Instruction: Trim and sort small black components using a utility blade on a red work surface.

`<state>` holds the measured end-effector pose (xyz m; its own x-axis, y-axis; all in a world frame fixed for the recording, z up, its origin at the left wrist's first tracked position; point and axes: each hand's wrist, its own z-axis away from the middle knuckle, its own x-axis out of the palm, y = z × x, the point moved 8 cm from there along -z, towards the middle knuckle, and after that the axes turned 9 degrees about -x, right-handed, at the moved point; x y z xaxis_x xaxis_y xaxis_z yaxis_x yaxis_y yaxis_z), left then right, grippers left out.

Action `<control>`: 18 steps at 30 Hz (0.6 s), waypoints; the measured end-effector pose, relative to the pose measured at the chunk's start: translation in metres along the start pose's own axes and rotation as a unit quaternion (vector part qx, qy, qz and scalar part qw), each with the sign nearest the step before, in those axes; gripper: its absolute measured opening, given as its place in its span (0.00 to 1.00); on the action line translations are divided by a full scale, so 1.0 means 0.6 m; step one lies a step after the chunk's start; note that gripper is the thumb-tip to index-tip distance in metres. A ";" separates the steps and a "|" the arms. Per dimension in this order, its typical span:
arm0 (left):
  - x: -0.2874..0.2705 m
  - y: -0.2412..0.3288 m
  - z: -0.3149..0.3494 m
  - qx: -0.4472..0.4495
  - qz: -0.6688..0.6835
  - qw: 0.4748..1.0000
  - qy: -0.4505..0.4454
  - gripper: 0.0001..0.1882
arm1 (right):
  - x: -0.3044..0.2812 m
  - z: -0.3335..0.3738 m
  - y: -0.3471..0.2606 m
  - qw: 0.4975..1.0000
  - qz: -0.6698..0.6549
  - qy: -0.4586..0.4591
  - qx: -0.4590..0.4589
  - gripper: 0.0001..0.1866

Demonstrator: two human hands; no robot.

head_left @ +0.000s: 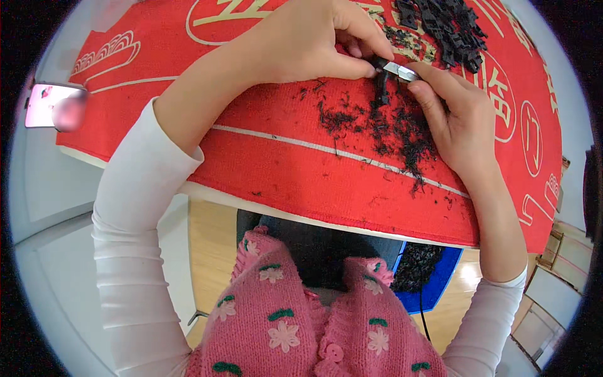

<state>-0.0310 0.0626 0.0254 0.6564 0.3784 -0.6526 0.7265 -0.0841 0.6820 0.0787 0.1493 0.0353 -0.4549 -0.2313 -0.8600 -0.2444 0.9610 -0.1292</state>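
Observation:
My left hand [308, 47] pinches a small black piece [382, 89], rubber or plastic by its look, between thumb and fingers. From the right, my right hand [463, 110] grips a short silver blade [400, 71]; its handle is hidden in my fingers. The blade's tip meets the black piece close to my left thumb. Thin black shavings [405, 135] lie scattered on the red cloth [282, 166] below and between both hands. Beyond the right hand is a heap of similar black pieces [449, 31].
A phone [50, 105] with a lit screen stands at the table's left edge. Under the front edge, a blue bin [444, 281] holds dark material. Boxes or cabinets [559, 286] stand at the far right.

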 end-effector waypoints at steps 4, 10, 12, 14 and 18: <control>-0.001 0.001 -0.001 0.003 0.004 1.000 0.001 0.14 | 0.000 0.002 0.001 1.000 -0.009 0.002 -0.005 0.10; 0.000 0.000 -0.002 0.008 0.008 1.000 0.001 0.14 | 0.001 0.006 0.003 1.000 -0.023 0.009 -0.012 0.10; 0.000 0.000 -0.002 0.010 0.009 1.000 0.001 0.14 | 0.000 0.006 0.003 0.999 -0.027 0.012 -0.014 0.10; 0.000 0.002 -0.003 0.013 0.009 1.000 0.000 0.14 | -0.001 0.005 0.002 0.999 -0.031 0.016 -0.017 0.10; 0.001 0.004 -0.004 0.019 0.010 1.000 0.000 0.13 | -0.004 0.005 0.001 0.999 -0.038 0.022 -0.017 0.10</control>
<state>-0.0294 0.0648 0.0274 0.6704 0.3761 -0.6397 0.7210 -0.1261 0.6814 0.0824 0.1508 0.0359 -0.4705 -0.3097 -0.8263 -0.3082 0.9351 -0.1749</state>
